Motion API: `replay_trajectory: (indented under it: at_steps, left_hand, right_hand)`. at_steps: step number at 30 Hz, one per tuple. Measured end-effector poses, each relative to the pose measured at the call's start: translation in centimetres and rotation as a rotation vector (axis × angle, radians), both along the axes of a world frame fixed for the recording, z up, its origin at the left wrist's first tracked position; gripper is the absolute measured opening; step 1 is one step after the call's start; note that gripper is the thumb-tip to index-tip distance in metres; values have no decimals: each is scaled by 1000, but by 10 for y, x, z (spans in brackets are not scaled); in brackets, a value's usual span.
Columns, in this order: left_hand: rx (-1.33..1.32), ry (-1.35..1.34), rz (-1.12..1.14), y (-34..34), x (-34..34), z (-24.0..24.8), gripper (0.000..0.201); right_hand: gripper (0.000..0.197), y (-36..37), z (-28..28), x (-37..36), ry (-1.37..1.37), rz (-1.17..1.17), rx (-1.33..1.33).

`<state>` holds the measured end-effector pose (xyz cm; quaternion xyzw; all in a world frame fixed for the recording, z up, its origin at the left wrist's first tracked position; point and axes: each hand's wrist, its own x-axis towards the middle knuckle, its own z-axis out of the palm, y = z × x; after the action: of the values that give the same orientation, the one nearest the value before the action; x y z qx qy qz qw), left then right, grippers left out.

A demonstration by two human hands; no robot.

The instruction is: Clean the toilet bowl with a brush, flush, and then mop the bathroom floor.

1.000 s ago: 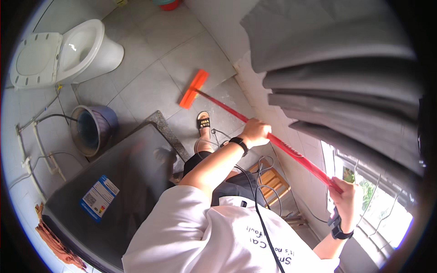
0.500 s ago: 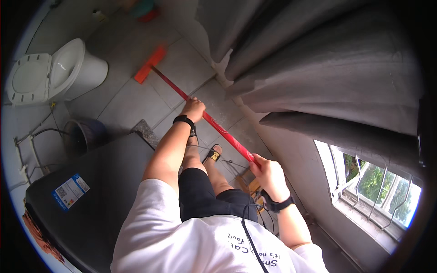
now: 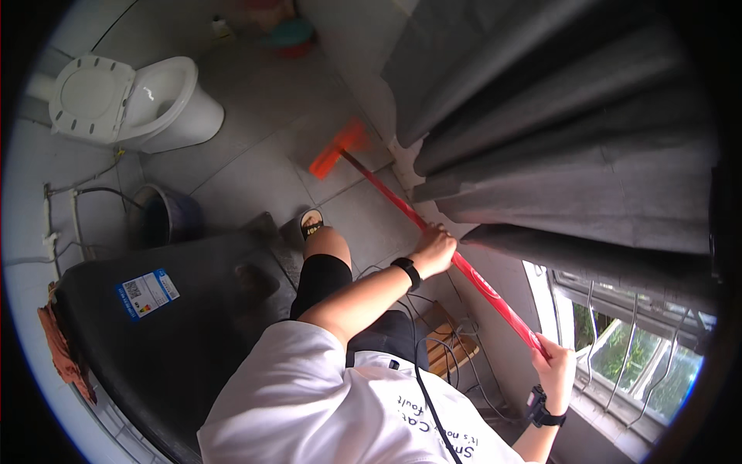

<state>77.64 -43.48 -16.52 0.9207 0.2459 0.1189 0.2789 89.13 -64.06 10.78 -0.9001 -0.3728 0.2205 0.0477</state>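
Note:
A broom [image 3: 488,289] with a long red handle slants across the view, from the lower right toward the upper middle. Its orange head [image 3: 328,161] is on the tiled floor near the base of the right wall, blurred at the bristle end. My left hand [image 3: 436,249] is wrapped around the middle of the handle. Closed on the top end, my right hand [image 3: 555,366] is close to the barred window. Both wrists wear black bands.
A white toilet [image 3: 166,100] with a raised lid stands at the far left, above a dark bucket [image 3: 174,215]. A large black appliance [image 3: 193,340] fills the lower left. Grey curtains [image 3: 556,131] hang along the right wall. Cables and a wooden stool [image 3: 454,352] are by my legs.
Both hands have moved right with the broom, and its head has shifted right and slightly nearer, toward the wall. My view has turned, and one foot now shows farther forward.

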Motion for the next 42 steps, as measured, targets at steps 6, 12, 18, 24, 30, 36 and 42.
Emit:
replay_trajectory:
  at_steps: [6, 12, 18, 24, 30, 36, 42]
  left_hand:
    - [113, -30, 256, 192, -96, -15, 10]
    - [106, -74, 403, 374, -203, -30, 6]
    - [-41, -68, 607, 547, -291, -53, 4]
    - [-92, 80, 840, 657, -377, -100, 30]
    - [-43, 564, 185, 669, -385, -110, 39]
    - [-308, 546, -95, 527, -239, -45, 24]
    - [-484, 262, -213, 415, -166, 48, 18]
  right_hand:
    - [25, 176, -59, -46, 33, 390, 290]
    - [25, 374, -89, -134, 56, 463, 192]
    - [26, 569, -109, -195, 160, 518, 212]
    - [22, 723, -199, -281, 317, 583, 229]
    - [30, 717, -188, -285, 353, 533, -133]
    - [24, 581, -69, -193, 436, 217, -240]
    - [23, 499, 58, -156, 156, 140, -316]
